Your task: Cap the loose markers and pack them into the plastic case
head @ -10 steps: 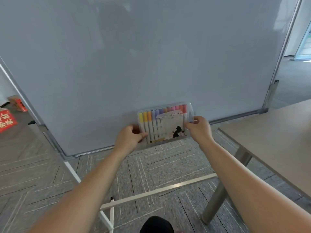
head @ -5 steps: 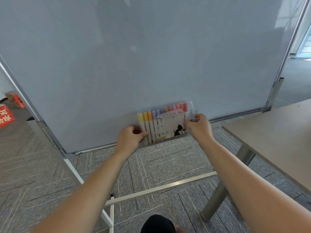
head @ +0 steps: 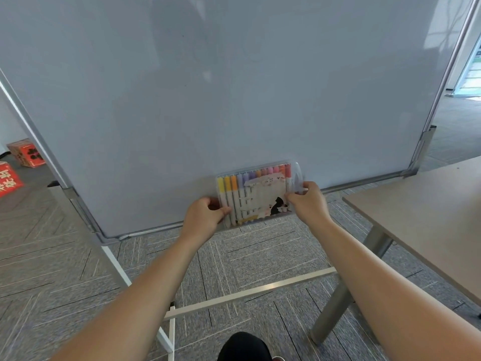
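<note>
A big whiteboard (head: 208, 87) fills the room ahead. Low in front of it, my left grip (head: 205, 216) and right grip (head: 308, 201) each clamp one end of the plastic case (head: 257, 194), full of capped markers (head: 229, 183). Packing looks done; next, I think, press the lid tight.

Clear glossy plastic marker case (head: 260, 194) (paper insert inside), smooth semi-gloss whiteboard (head: 221, 100), matt grey carpet tiles (head: 260, 256).
</note>
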### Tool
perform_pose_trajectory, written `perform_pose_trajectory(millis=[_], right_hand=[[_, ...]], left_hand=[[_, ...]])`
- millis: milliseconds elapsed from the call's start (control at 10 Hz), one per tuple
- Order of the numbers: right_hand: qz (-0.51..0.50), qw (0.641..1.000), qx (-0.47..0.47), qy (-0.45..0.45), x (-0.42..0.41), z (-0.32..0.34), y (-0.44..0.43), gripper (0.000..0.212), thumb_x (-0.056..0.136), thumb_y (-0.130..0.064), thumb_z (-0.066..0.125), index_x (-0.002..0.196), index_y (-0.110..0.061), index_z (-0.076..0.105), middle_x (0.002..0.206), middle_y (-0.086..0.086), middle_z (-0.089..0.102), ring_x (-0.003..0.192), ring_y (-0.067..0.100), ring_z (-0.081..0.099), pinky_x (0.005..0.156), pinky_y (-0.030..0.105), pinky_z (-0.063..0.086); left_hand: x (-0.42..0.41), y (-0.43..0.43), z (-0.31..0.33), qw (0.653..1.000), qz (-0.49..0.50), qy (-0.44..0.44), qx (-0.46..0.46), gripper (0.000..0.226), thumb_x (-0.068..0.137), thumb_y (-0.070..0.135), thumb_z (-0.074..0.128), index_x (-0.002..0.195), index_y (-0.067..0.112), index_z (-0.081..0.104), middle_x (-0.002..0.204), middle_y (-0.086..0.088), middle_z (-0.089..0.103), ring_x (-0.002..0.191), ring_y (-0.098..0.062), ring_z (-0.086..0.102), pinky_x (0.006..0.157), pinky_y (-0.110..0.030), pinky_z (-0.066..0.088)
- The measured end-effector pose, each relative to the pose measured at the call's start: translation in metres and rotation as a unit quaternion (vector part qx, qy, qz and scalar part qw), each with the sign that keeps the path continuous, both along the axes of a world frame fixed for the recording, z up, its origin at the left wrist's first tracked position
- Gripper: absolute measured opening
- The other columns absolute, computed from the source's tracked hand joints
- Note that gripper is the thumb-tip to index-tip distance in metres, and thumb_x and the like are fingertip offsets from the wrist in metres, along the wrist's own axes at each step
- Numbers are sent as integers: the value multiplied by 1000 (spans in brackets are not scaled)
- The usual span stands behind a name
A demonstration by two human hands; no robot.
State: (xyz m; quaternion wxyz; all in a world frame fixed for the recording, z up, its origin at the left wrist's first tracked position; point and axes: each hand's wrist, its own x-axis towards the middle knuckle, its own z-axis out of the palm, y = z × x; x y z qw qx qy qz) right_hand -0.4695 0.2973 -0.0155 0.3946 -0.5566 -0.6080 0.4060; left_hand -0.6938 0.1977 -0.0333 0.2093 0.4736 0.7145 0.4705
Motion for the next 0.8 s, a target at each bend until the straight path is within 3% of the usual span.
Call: perform_pose_trajectory(millis=[500, 700, 800], right_hand=[[-2, 999, -16, -28, 2, 3, -5, 59, 91, -22, 60, 145, -13, 37, 90, -6, 53, 65, 12, 56, 53, 27, 44], [-3, 999, -26, -33, 7, 9, -14, 63, 89, -18, 57, 147, -11, 34, 87, -2, 57, 60, 15, 53, 54, 27, 42], [-10, 999, -25, -31, 8, 17, -25, 61, 89, -17, 56, 146, -9, 34, 88, 3, 60, 63, 15, 54, 56, 30, 43]], left_hand=[[2, -3, 5, 1000, 6, 2, -14, 14, 89, 35, 71, 89, 21, 69, 86, 4, 74, 81, -17, 72, 83, -42, 59], [2, -11, 13, 999, 19, 24, -18, 28, 90, 39, 68, 90, 12, 73, 81, 0, 74, 79, -17, 71, 71, -31, 55], [6, -19, 21, 998, 32, 42, -18, 36, 90, 44, 66, 81, 9, 72, 74, -7, 72, 70, -21, 67, 68, -32, 50]])
